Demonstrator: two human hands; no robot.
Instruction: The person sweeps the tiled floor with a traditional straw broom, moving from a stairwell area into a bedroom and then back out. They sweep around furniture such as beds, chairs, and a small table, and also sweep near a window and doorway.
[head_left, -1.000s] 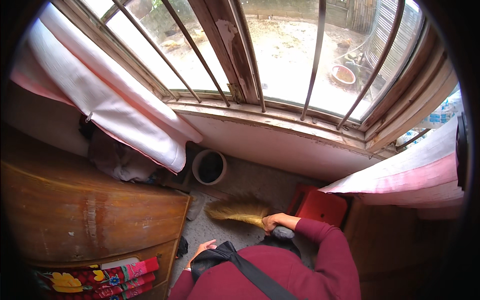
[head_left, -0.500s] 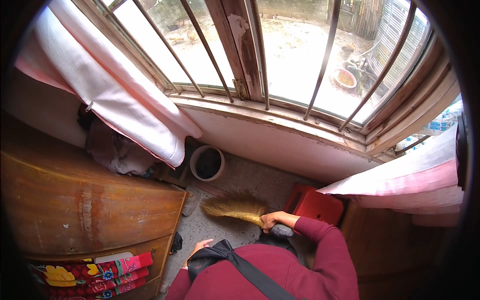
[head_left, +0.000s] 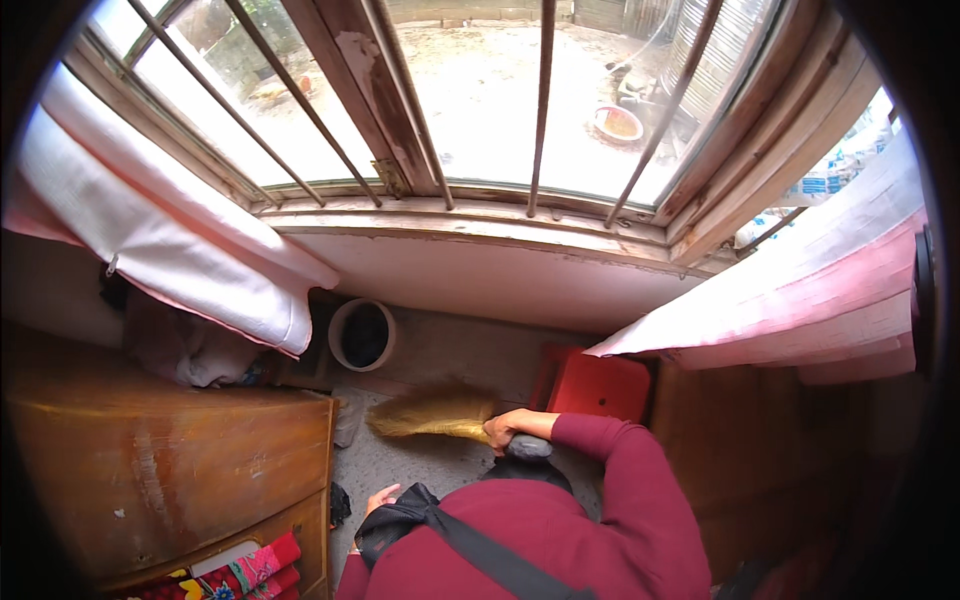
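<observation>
A straw broom with yellowish-brown bristles lies low over the grey floor, its bristle end pointing left. My right hand is wrapped round the broom's neck, next to a dark grey rounded shape that I cannot identify. Beside my body on the left, my left hand shows only in part, its visible fingers stretched out with nothing seen in them. Black mesh fabric and a strap across my maroon top hide the rest of that hand.
A white bucket with dark contents stands by the wall. A red plastic stool is right of the broom. Wooden furniture with flowered cloth borders the left. Pink-white curtains hang beside the barred window.
The view has shifted, so the window, bucket and stool sit further left in it. My right hand still grips the broom, and its bristles lie at nearly the same floor spot.
</observation>
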